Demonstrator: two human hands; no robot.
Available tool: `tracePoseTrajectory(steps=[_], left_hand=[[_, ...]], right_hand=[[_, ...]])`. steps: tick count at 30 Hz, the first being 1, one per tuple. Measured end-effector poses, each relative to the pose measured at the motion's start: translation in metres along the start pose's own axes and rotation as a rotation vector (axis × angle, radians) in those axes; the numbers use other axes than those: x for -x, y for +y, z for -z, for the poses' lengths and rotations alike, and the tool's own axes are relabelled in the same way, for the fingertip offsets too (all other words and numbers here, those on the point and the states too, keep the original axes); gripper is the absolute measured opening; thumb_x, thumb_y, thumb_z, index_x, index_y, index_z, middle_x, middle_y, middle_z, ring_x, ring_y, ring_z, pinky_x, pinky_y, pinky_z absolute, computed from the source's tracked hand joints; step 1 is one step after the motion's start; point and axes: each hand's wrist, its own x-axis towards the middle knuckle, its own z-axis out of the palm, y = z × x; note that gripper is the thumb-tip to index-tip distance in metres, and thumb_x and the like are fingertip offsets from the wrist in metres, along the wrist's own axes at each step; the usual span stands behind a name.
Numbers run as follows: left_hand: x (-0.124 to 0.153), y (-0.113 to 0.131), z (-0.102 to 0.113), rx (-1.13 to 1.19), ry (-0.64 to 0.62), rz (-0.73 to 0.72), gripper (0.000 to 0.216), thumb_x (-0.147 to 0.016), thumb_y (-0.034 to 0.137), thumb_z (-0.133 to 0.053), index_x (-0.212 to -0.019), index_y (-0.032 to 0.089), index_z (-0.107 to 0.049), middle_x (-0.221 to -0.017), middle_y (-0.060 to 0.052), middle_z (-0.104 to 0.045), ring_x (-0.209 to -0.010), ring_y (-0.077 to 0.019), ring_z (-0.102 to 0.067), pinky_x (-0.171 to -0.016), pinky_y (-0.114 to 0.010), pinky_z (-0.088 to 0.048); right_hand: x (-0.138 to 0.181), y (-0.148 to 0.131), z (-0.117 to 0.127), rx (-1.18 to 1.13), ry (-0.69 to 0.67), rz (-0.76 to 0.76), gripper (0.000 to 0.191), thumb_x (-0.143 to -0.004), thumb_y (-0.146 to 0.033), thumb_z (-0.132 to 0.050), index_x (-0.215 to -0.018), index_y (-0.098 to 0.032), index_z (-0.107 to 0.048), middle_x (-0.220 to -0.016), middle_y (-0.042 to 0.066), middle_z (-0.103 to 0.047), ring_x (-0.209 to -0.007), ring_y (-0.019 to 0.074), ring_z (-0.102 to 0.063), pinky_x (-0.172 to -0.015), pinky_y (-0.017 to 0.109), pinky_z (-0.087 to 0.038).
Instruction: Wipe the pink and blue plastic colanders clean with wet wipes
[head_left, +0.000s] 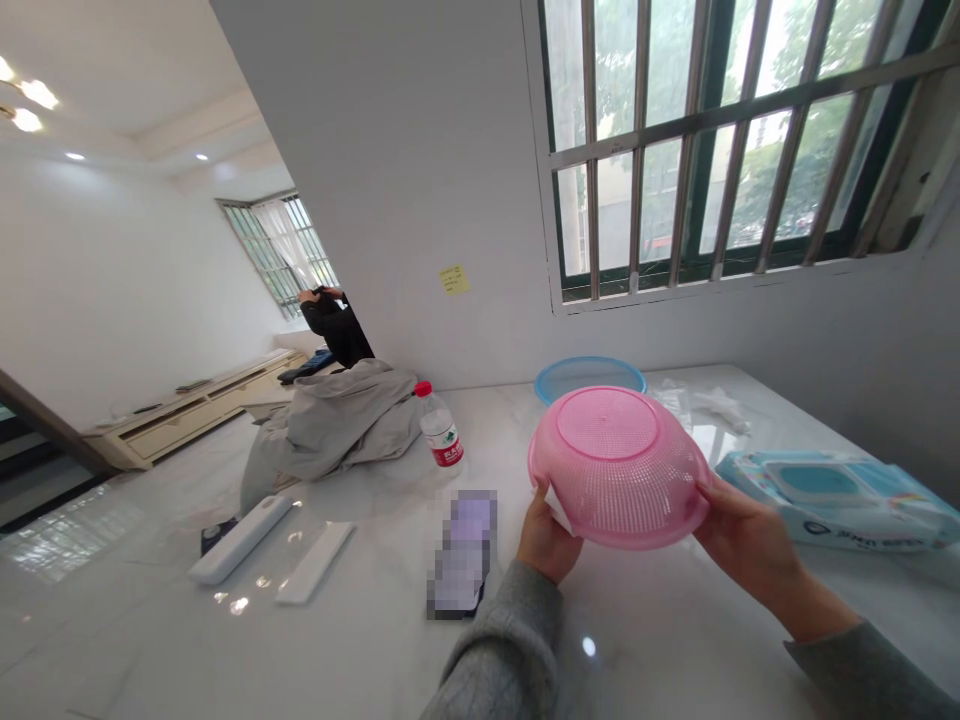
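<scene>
A pink plastic colander (615, 470) is held up over the white tabletop, its perforated base turned toward the camera. My left hand (546, 535) grips the rim at the lower left, and something white shows between the palm and the colander. On the right side my right hand (750, 540) pinches the rim, thumb on the outer wall. Behind the colander, against the wall, a blue plastic basket (581, 376) is partly covered by it. A blue pack of wipes (832, 500) lies beyond my right hand.
A red-capped water bottle (441, 428) stands left of the colander, near a grey cloth (341, 415). A blurred-out phone (463, 555) and white flat boxes (244, 540) lie nearer. Clear plastic wrapping (712, 410) sits at the back. A person (337, 325) stands far left.
</scene>
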Motion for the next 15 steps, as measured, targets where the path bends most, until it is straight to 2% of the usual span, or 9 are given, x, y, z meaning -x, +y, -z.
tracePoseTrajectory(steps=[3, 5, 10, 15], left_hand=[[-0.001, 0.0, -0.001, -0.011, -0.007, -0.014, 0.045, -0.089, 0.048, -0.08, -0.121, 0.017, -0.078, -0.126, -0.013, -0.079, -0.14, -0.0336, -0.059, -0.124, -0.049, -0.041], [-0.001, 0.0, -0.001, -0.023, -0.024, -0.012, 0.046, -0.089, 0.051, -0.079, -0.119, 0.016, -0.078, -0.124, -0.013, -0.079, -0.14, -0.0339, -0.059, -0.124, -0.049, -0.041], [0.001, 0.003, -0.006, -0.062, -0.092, 0.032, 0.06, -0.088, 0.067, -0.071, -0.119, 0.015, -0.078, -0.124, -0.015, -0.079, -0.141, -0.0373, -0.057, -0.123, -0.052, -0.04], [0.004, 0.008, -0.01, -0.061, -0.114, 0.069, 0.066, -0.09, 0.072, -0.065, -0.123, 0.016, -0.076, -0.134, -0.016, -0.075, -0.142, -0.0384, -0.056, -0.123, -0.053, -0.039]], right_hand=[[-0.002, -0.003, 0.003, -0.024, 0.018, 0.009, 0.035, -0.082, -0.027, -0.076, -0.115, -0.034, -0.081, -0.124, 0.001, -0.081, -0.127, 0.0315, -0.07, -0.106, 0.045, -0.06], [-0.004, -0.003, 0.008, -0.009, 0.012, 0.015, 0.03, -0.084, -0.03, -0.074, -0.113, -0.034, -0.082, -0.125, 0.002, -0.081, -0.134, 0.0344, -0.065, -0.112, 0.05, -0.056], [-0.008, -0.006, 0.017, 0.031, -0.029, 0.005, 0.035, -0.083, -0.035, -0.076, -0.118, -0.032, -0.081, -0.126, 0.006, -0.081, -0.137, 0.0402, -0.063, -0.115, 0.058, -0.053], [-0.003, -0.013, 0.014, -0.017, 0.061, -0.063, 0.034, -0.079, -0.035, -0.076, -0.112, -0.029, -0.082, -0.12, 0.007, -0.082, -0.134, 0.0417, -0.064, -0.115, 0.058, -0.052]])
